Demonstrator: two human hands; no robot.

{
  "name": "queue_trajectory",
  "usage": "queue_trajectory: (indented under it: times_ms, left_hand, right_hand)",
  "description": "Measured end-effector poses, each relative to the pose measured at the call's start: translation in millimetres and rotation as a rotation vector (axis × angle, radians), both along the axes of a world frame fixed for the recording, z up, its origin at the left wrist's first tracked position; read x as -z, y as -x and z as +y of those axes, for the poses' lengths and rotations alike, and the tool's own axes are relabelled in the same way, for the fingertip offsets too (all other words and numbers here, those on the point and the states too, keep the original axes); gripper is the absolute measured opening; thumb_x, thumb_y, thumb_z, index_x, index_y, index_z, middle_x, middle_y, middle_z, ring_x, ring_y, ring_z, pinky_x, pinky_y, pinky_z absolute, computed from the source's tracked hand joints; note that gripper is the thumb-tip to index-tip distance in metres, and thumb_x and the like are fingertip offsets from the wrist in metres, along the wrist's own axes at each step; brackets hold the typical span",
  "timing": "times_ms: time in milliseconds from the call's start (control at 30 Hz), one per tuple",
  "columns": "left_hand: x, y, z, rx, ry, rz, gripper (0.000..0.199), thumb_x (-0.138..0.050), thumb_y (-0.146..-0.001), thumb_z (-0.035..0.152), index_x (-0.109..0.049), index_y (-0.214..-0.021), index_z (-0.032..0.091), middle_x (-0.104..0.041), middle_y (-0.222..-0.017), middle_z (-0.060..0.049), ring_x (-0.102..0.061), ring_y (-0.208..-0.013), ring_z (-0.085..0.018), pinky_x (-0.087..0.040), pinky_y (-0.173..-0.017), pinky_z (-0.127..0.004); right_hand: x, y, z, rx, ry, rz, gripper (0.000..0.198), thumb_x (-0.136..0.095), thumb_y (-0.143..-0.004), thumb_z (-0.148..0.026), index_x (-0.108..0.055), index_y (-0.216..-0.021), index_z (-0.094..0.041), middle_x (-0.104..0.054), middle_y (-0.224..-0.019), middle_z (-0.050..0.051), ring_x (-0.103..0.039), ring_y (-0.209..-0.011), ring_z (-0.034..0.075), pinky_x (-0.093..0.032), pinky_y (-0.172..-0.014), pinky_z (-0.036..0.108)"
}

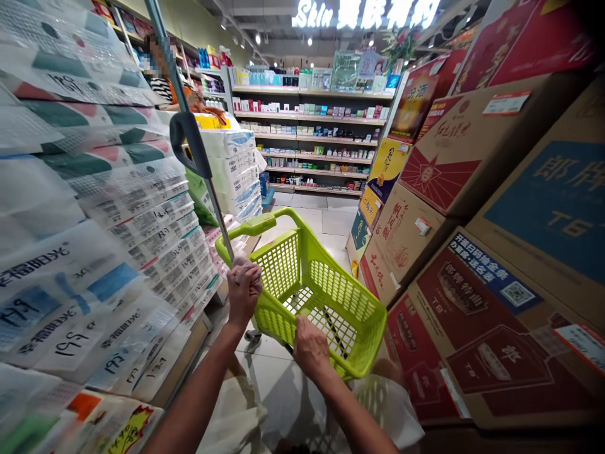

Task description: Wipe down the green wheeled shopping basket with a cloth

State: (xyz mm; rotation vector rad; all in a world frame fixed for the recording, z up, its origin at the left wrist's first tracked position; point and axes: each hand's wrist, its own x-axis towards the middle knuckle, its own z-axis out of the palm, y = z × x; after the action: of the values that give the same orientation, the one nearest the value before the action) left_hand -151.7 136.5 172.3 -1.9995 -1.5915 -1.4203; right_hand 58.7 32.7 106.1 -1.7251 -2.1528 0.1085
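Basket (347, 287) in aisle (335, 221): packs (142, 233) to its left, cartons (510, 309) right. R hand (311, 345) clasps its near side, prob. to steady it; L hand (242, 304) clenched on rag (248, 275), bunched likely for control, at basket's left. From here, can't tell if L hand touches pole (198, 151) too.

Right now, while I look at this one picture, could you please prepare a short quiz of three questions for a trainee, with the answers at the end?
1. Multiple choice: what does the left hand hold?
A) a bottle
B) a crumpled cloth
C) a phone

2. True or false: the right hand grips the rim of the plastic basket.

3. Fill in: stacked cardboard boxes stand along the ____ side of the picture.

Key:
1. B
2. True
3. right
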Motion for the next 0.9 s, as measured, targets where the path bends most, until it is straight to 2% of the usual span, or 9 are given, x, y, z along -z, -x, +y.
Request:
queue_trajectory:
  times_ms: [67,167,300,367,500,567,700,800,900]
  left_hand:
    - [-16.2,0.2,13.5,-0.008,0.083,0.124,0.049,-0.052,-0.081,0.001,-0.062,-0.124,0.023,-0.051,-0.129,-0.013,-0.051,-0.128,-0.029,-0.050,-0.109,-0.046]
    - [-32.8,-1.9,38.1,-0.142,0.281,0.308,0.048,-0.054,-0.082,0.004,-0.065,-0.125,0.021,-0.052,-0.126,-0.016,-0.055,-0.119,-0.032,-0.050,-0.103,-0.048]
    - [-31.1,-0.6,57.5,-0.294,0.394,0.459,0.044,-0.051,-0.087,0.008,-0.067,-0.127,0.020,-0.058,-0.124,-0.021,-0.052,-0.117,-0.038,-0.046,-0.096,-0.050]
    - [-24.8,3.1,60.0,-0.305,0.380,0.480,0.041,-0.050,-0.090,0.012,-0.068,-0.126,0.022,-0.060,-0.122,-0.021,-0.052,-0.115,-0.037,-0.043,-0.096,-0.050]
    - [-16.8,14.6,60.7,-0.241,0.326,0.456,0.032,-0.050,-0.096,0.023,-0.072,-0.120,0.024,-0.066,-0.119,-0.018,-0.056,-0.111,-0.036,-0.040,-0.096,-0.048]
    - [-15.9,20.8,61.3,-0.210,0.302,0.441,0.029,-0.052,-0.097,0.028,-0.073,-0.116,0.025,-0.068,-0.120,-0.016,-0.057,-0.111,-0.035,-0.041,-0.095,-0.047]
    - [-17.6,31.1,63.4,-0.172,0.268,0.468,0.027,-0.053,-0.097,0.031,-0.073,-0.114,0.026,-0.069,-0.120,-0.014,-0.058,-0.114,-0.032,-0.042,-0.095,-0.044]
    - [-22.4,32.5,66.7,-0.228,0.318,0.498,0.034,-0.051,-0.094,0.024,-0.070,-0.123,0.025,-0.067,-0.120,-0.016,-0.058,-0.113,-0.033,-0.043,-0.094,-0.044]
    - [-28.3,22.7,73.3,-0.416,0.398,0.422,0.044,-0.046,-0.092,0.017,-0.064,-0.132,0.018,-0.065,-0.116,-0.022,-0.059,-0.111,-0.037,-0.042,-0.094,-0.048]
  right_hand:
    - [-4.0,13.8,-10.1,-0.030,0.080,0.026,0.049,-0.044,-0.090,-0.004,-0.052,-0.139,-0.010,-0.069,-0.116,0.016,-0.067,-0.103,0.022,-0.049,-0.088,0.031]
    - [-11.3,27.9,-24.2,-0.057,0.230,0.109,0.067,-0.049,-0.087,-0.008,-0.040,-0.153,-0.008,-0.060,-0.139,0.022,-0.062,-0.123,0.026,-0.051,-0.100,0.035]
    - [-26.1,19.0,-15.8,-0.205,0.422,0.259,0.072,-0.050,-0.093,-0.025,-0.031,-0.161,-0.012,-0.046,-0.158,0.019,-0.049,-0.143,0.029,-0.044,-0.116,0.042]
    - [-39.5,0.1,12.9,-0.214,0.396,0.308,0.070,-0.047,-0.096,-0.032,-0.029,-0.162,-0.016,-0.044,-0.161,0.015,-0.047,-0.144,0.028,-0.043,-0.118,0.044]
    - [-66.6,-51.0,105.8,0.164,0.158,0.221,0.070,-0.044,-0.099,-0.034,-0.025,-0.162,-0.012,-0.034,-0.166,0.018,-0.034,-0.152,0.029,-0.031,-0.127,0.043]
    - [-70.6,-72.2,147.8,0.273,0.212,0.163,0.074,-0.048,-0.099,-0.037,-0.021,-0.163,-0.012,-0.027,-0.169,0.018,-0.025,-0.157,0.031,-0.026,-0.128,0.045]
    - [-58.7,-88.6,186.0,0.241,0.414,0.150,0.057,-0.046,-0.099,-0.033,-0.041,-0.154,-0.022,-0.061,-0.144,0.013,-0.060,-0.130,0.026,-0.047,-0.107,0.036]
    - [-45.1,-84.3,185.9,0.269,0.413,0.154,0.050,-0.044,-0.100,-0.034,-0.046,-0.150,-0.027,-0.069,-0.133,0.009,-0.066,-0.119,0.024,-0.050,-0.097,0.034]
    - [-35.6,-76.7,182.7,0.293,0.390,0.154,0.049,-0.043,-0.101,-0.035,-0.046,-0.150,-0.027,-0.069,-0.132,0.010,-0.066,-0.118,0.024,-0.049,-0.096,0.034]
